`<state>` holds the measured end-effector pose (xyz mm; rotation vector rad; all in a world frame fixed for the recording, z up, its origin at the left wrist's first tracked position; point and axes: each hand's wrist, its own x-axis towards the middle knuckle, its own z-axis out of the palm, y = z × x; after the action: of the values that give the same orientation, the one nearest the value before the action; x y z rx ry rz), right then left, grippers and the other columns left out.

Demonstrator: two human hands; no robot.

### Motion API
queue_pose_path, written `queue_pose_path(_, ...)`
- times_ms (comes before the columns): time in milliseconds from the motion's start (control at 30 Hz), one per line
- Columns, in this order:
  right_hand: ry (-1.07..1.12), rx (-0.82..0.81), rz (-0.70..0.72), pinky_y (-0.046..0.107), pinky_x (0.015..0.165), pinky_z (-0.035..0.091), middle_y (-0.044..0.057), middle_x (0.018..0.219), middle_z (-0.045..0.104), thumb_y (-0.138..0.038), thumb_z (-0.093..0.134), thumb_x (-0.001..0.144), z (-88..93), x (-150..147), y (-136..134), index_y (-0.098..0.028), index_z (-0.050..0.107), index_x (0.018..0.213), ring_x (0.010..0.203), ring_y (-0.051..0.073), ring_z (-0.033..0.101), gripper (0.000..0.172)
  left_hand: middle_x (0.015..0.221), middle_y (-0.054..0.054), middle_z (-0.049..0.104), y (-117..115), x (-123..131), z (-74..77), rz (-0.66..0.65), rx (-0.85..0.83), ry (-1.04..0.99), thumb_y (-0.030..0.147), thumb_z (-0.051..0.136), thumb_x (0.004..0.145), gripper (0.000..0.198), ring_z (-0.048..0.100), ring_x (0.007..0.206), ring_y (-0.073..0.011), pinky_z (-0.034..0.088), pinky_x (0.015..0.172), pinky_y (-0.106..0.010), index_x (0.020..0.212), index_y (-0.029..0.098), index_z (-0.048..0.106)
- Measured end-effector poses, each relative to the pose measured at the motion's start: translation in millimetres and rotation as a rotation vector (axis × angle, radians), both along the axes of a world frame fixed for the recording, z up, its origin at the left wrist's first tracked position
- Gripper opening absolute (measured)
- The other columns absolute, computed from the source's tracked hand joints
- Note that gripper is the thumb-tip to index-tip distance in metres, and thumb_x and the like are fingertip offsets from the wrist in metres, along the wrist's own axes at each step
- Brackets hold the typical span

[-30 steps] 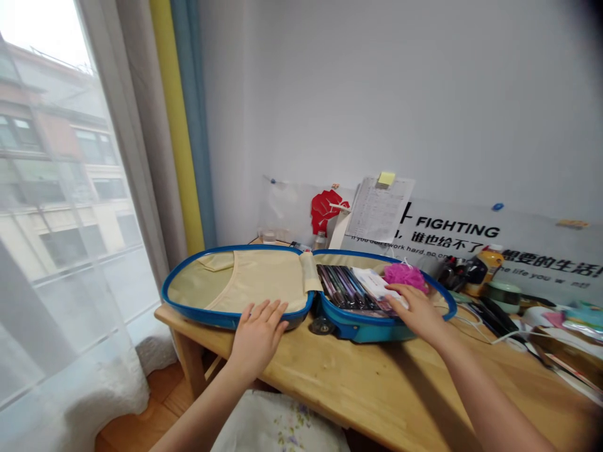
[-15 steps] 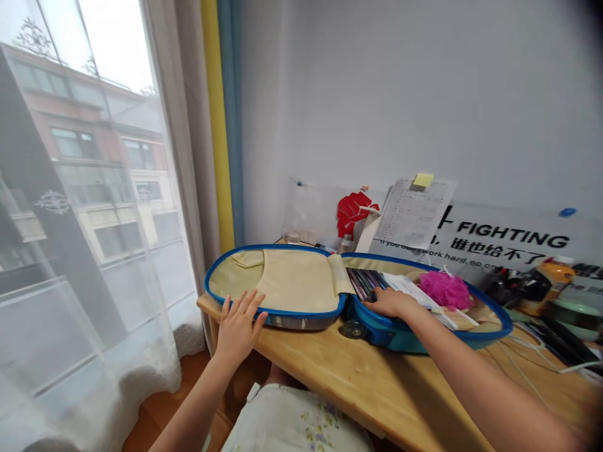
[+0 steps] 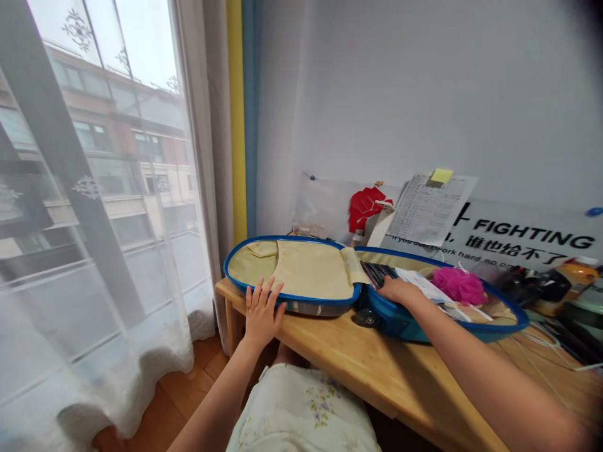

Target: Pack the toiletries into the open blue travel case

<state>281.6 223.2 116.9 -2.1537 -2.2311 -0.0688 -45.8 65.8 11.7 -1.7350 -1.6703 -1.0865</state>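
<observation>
An open blue-rimmed case [image 3: 301,296] with a beige lining and a wheel lies on the wooden desk. My left hand [image 3: 264,317] rests on the near edge of its left half, fingers spread and holding nothing. My right hand [image 3: 399,290] reaches into the right half, its fingers curled at a row of dark, slim pen-like sticks [image 3: 373,272]. My fingertips there are partly hidden. Beside the sticks lie white papers [image 3: 419,284] and a bright pink mesh bath puff [image 3: 459,286].
On the wooden desk [image 3: 339,339], cables and an orange bottle [image 3: 577,276] stand at the right. A poster [image 3: 527,232] and clipped sheets [image 3: 426,207] hang behind the case. Sheer curtains [image 3: 108,251] cover the window at left.
The view has shifted left, so the case and desk appear further right. My left hand stays at the lid's edge, and my right hand stays at the dark sticks.
</observation>
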Motion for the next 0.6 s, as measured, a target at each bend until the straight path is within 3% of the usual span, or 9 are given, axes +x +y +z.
queue_pose_path(167, -0.016, -0.105, -0.1, 0.053, 0.076, 0.047, 0.027, 0.12, 0.058, -0.059, 0.052, 0.069, 8.9, -5.4, -4.3, -0.011, 0.055, 0.125, 0.103, 0.041, 0.06, 0.074, 0.138, -0.009, 0.05, 7.1, -5.8, -1.3, -0.015, 0.022, 0.034, 0.033, 0.043, 0.09, 0.041, 0.032, 0.136, -0.0284, 0.013, 0.113, -0.052, 0.129, 0.023, 0.053)
queue_pose_path(300, 0.019, -0.108, -0.077, 0.048, 0.07, 0.05, 0.024, 0.106, 0.066, -0.051, 0.051, 0.069, 14.0, -2.5, 3.9, -0.01, 0.06, 0.119, 0.088, 0.036, 0.066, 0.065, 0.137, -0.008, 0.051, 13.2, -12.2, -3.1, -0.037, 0.037, 0.092, 0.033, 0.045, 0.089, 0.042, 0.033, 0.135, -0.0274, 0.011, 0.113, -0.051, 0.13, 0.024, 0.052)
queue_pose_path(467, 0.105, -0.067, 0.055, 0.038, 0.067, 0.05, 0.013, 0.084, 0.071, -0.035, 0.056, 0.068, 21.5, 16.7, 22.1, -0.018, 0.07, 0.094, 0.074, 0.027, 0.067, 0.034, 0.137, -0.008, 0.051, 19.0, -16.6, -8.3, -0.023, 0.061, 0.135, 0.036, 0.047, 0.088, 0.044, 0.033, 0.134, -0.0278, 0.008, 0.114, -0.05, 0.13, 0.024, 0.052)
queue_pose_path(600, 0.156, 0.017, 0.12, 0.039, 0.063, 0.049, 0.01, 0.069, 0.069, -0.027, 0.054, 0.065, 29.1, 39.8, 33.7, -0.021, 0.068, 0.066, 0.065, 0.026, 0.064, 0.014, 0.135, -0.008, 0.052, 18.7, -17.2, -11.2, -0.047, 0.085, 0.143, 0.035, 0.049, 0.087, 0.043, 0.032, 0.135, -0.0275, 0.007, 0.114, -0.049, 0.129, 0.025, 0.053)
